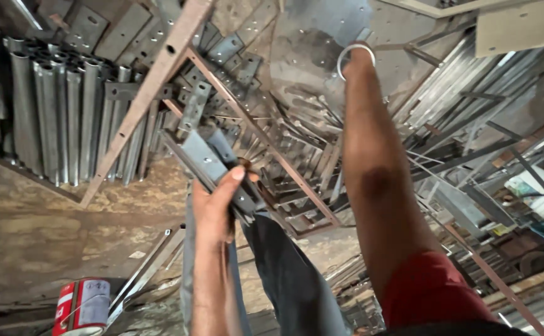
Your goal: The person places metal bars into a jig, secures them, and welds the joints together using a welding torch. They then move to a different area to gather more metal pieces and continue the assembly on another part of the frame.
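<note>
My left hand [217,208] grips a bundle of flat grey metal bracket pieces [205,158], thumb across them, and holds them above a heap of similar brackets [238,59]. My right arm stretches far forward, with a silver bangle [354,59] on the wrist. Past the bangle, my right hand [360,52] is hidden against a large grey metal sheet [318,37], so its fingers do not show.
Galvanised pipes [54,112] lean in a row at the left. A rusty angle-iron frame [160,78] slants across the bracket heap. Steel strips and rods [459,87] are piled at the right. A red and grey can [82,306] stands on the dirt floor at lower left.
</note>
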